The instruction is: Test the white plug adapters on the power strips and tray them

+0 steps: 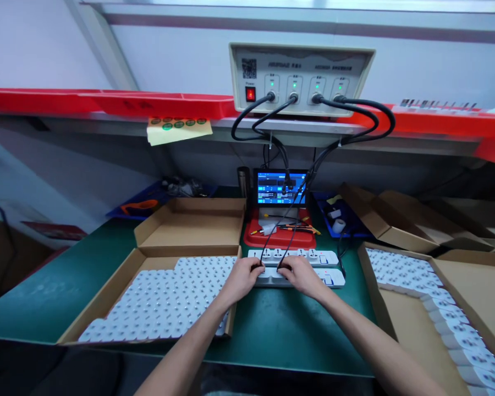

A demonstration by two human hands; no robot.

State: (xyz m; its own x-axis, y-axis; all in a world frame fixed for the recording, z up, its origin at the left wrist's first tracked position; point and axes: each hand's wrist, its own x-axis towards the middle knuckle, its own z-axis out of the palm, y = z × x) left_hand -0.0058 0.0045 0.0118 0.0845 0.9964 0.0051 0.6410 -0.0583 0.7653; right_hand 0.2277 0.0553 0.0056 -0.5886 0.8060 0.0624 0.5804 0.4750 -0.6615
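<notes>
Head view. Your left hand (242, 278) and right hand (301, 275) rest on the near power strip (333, 278), which lies on the green bench (289, 330) just in front of the screen (281, 188). Your fingers curl over where the black leads (324, 154) meet it. The fingertips are hidden, so you can't tell clamped from loose. Tester box (301, 77) above the screen: "Power" reads over a red switch, other lettering blurred. Screen text illegible. Carton (408, 324) right of the screen is cut off.

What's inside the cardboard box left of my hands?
Rows of small white parts fill most of the box, bare cardboard showing at its far left. The left forearm covers its right edge; anything beneath the parts is hidden.
</notes>
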